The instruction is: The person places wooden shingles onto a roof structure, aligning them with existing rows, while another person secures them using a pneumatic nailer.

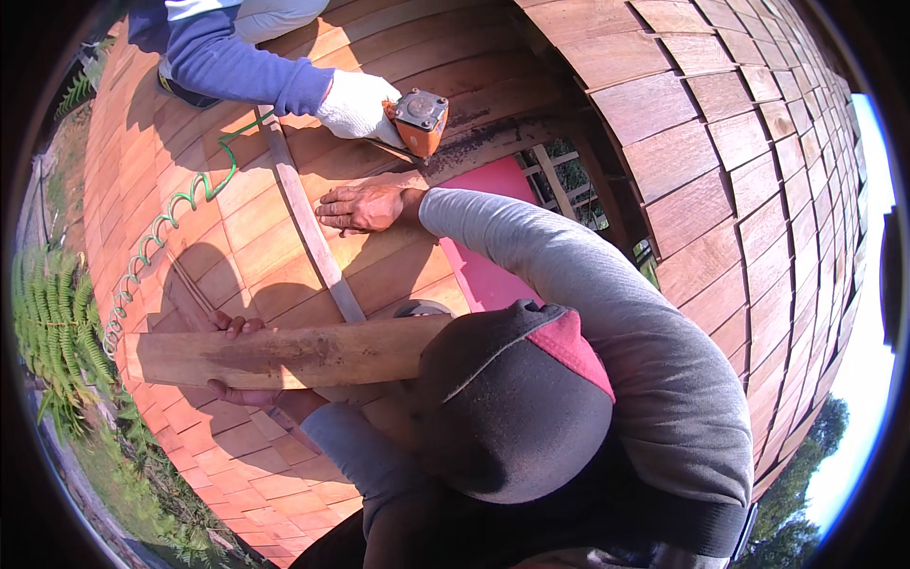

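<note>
Neither my left hand nor my right hand is in view. A co-worker in a dark cap [531,408] and grey sleeves [588,275] leans over the wooden shingles [256,251]. One of that person's hands grips a wooden board [294,356]; the other hand [360,207] lies flat on the shingles beside a thin wooden batten [308,223]. From the upper left reaches a second person's blue sleeve [232,71]. That person's white-gloved hand [355,104] holds an orange nail gun [420,121], its nose hidden.
A green coiled air hose [152,242] runs down the left side. Pink sheeting [483,266] shows beside an opening with wooden slats [555,180]. Raised, overlapping shingles [701,142] cover the right. Ferns [57,318] grow past the roof's left edge.
</note>
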Action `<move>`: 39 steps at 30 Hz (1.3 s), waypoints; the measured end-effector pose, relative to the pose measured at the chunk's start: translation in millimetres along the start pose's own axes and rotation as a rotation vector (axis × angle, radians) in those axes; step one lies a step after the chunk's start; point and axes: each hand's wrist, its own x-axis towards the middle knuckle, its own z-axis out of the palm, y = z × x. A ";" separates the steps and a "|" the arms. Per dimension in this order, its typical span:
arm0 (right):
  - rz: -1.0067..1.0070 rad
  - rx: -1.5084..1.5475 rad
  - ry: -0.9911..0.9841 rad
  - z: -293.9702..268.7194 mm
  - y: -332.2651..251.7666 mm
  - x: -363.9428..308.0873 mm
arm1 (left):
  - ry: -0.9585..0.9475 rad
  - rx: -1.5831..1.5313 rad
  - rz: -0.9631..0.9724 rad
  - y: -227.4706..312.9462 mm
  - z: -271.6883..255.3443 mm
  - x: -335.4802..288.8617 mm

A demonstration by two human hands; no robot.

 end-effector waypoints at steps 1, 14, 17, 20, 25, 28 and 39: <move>0.013 -0.002 0.018 -0.2 -1.7 -1.6 | 0.062 0.002 0.074 0.3 -2.1 -1.4; 0.080 0.066 -0.059 -18.1 -6.7 12.2 | -0.040 -0.004 0.152 8.2 -4.3 5.2; 0.143 0.051 -0.084 -16.7 -10.6 10.6 | 0.123 0.152 0.127 8.6 1.0 4.9; 0.139 0.167 -0.102 -24.2 -15.4 16.0 | 0.274 0.262 0.098 6.4 0.0 0.2; 0.082 0.308 0.014 -22.5 -13.1 17.0 | 0.440 0.255 0.095 -23.9 -9.0 -4.8; 0.096 0.202 0.025 -22.7 -22.7 23.7 | 0.476 0.138 0.027 -38.4 -22.6 -11.0; 0.722 0.034 -0.293 -13.6 -35.5 58.9 | 0.379 0.212 0.000 -29.4 -4.4 4.5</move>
